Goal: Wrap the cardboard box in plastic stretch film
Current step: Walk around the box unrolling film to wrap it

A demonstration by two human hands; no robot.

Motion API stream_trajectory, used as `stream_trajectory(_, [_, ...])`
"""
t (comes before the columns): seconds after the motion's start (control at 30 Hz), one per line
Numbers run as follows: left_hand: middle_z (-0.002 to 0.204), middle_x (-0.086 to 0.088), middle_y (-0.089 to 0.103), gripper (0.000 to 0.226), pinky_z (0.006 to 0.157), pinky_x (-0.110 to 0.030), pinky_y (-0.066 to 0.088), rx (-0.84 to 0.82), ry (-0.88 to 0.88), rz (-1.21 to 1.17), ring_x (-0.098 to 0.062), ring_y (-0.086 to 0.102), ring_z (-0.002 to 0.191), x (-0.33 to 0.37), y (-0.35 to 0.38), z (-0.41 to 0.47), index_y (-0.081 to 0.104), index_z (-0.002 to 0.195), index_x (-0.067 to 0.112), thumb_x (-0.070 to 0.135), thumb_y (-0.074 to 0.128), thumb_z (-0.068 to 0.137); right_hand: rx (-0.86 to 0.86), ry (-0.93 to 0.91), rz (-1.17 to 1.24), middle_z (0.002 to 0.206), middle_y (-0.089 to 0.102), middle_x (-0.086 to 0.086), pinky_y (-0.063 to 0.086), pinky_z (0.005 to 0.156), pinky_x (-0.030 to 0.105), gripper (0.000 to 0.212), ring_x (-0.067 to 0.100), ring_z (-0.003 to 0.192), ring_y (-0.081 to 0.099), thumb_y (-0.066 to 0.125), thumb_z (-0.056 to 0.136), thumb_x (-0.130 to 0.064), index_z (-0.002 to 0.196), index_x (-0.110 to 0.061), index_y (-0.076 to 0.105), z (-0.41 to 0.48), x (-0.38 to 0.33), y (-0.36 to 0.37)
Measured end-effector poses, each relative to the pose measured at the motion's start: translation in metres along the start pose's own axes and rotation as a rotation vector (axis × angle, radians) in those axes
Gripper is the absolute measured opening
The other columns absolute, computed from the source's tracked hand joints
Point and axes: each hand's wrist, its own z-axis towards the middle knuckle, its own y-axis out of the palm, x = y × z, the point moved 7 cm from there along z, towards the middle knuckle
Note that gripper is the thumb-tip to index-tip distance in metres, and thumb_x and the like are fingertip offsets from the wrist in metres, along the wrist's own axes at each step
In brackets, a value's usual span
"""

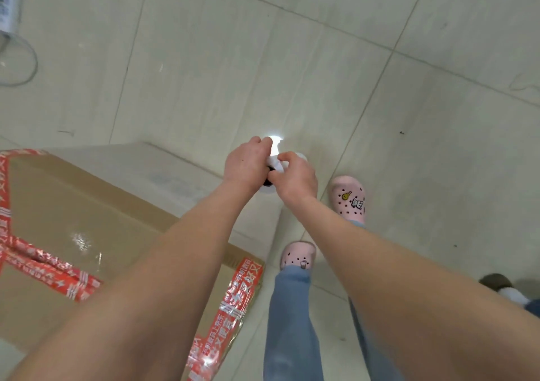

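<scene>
Gripping the stretch film roll (274, 161) upright from both sides, the left hand (247, 165) and right hand (295, 176) are closed around it just beyond the cardboard box's (87, 220) far right corner. Film (163, 173) runs taut from the box to the roll. Pulling unevenly here could probably tear it or let it ride up off the box.

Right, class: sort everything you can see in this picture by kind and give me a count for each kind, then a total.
Hands: 2, left hand and right hand
Pink clogs: 2, and
Cardboard box: 1
Stretch film roll: 1, mostly hidden by the hands
Total: 6
</scene>
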Motion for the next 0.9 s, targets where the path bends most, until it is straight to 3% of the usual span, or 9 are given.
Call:
stream_trajectory(0.2, [0.079,-0.003,0.054,0.01,0.058,-0.03,0.034,0.091,-0.375,-0.324,-0.027,0.05,0.071,-0.038,-0.001,0.002,0.046,0.082,0.014,0.014,0.055,0.076,0.046,-0.096,-0.089,0.115,0.062,0.0,0.039,0.073,0.027,0.045,0.022,0.101,0.059,0.058,0.082,-0.03,0.126,-0.022,0.051,0.013,-0.028,-0.008])
stream_trajectory(0.3, [0.08,-0.003,0.059,0.013,0.058,-0.032,0.045,0.151,-0.635,-0.616,-0.029,0.059,0.073,-0.06,0.005,-0.008,0.045,0.076,0.014,0.02,0.056,0.075,0.0,-0.082,-0.098,0.113,0.059,0.002,0.039,0.072,0.028,0.052,0.023,0.094,0.056,0.06,0.081,-0.034,0.129,-0.02,0.044,0.022,-0.044,-0.004])
stream_trajectory(0.37, [0.087,-0.005,0.062,0.018,0.069,-0.04,0.056,0.163,-0.807,-0.805,-0.029,0.065,0.077,-0.072,0.01,-0.016,0.047,0.079,0.015,0.028,0.059,0.074,-0.048,-0.081,-0.112,0.111,0.06,0.003,0.039,0.071,0.027,0.046,0.022,0.088,0.054,0.059,0.083,-0.03,0.127,-0.021,0.047,0.03,-0.057,0.004])
stream_trajectory(0.47, [0.096,-0.009,0.063,0.028,0.075,-0.044,0.058,0.128,-0.918,-0.953,-0.029,0.067,0.081,-0.085,0.017,-0.022,0.05,0.088,0.011,0.031,0.064,0.074,-0.087,-0.087,-0.114,0.115,0.062,0.004,0.039,0.072,0.025,0.035,0.021,0.09,0.054,0.058,0.087,-0.021,0.122,-0.022,0.055,0.038,-0.073,0.016])
stream_trajectory(0.57, [0.103,-0.009,0.062,0.034,0.077,-0.042,0.057,0.058,-0.865,-0.923,-0.027,0.067,0.082,-0.092,0.013,-0.021,0.048,0.094,0.011,0.034,0.067,0.077,-0.106,-0.077,-0.131,0.116,0.061,0.005,0.039,0.073,0.025,0.034,0.023,0.096,0.056,0.057,0.089,-0.018,0.123,-0.02,0.056,0.037,-0.077,0.024])
stream_trajectory(0.73, [0.121,-0.003,0.05,0.045,0.067,-0.032,0.04,0.116,-0.476,-0.416,-0.024,0.057,0.098,-0.083,-0.017,-0.003,0.046,0.123,0.017,0.018,0.062,0.082,-0.117,-0.079,-0.185,0.112,0.061,0.006,0.046,0.076,0.031,0.036,0.027,0.097,0.059,0.051,0.091,-0.016,0.126,-0.02,0.052,0.028,-0.075,0.033])
stream_trajectory(0.9, [0.112,-0.004,0.051,0.037,0.061,-0.031,0.031,0.111,-0.31,-0.243,-0.025,0.052,0.097,-0.075,-0.026,0.009,0.05,0.116,0.017,0.008,0.055,0.081,-0.138,-0.091,-0.242,0.11,0.062,0.006,0.049,0.078,0.033,0.038,0.026,0.095,0.06,0.049,0.09,-0.016,0.127,-0.019,0.051,0.031,-0.085,0.043])
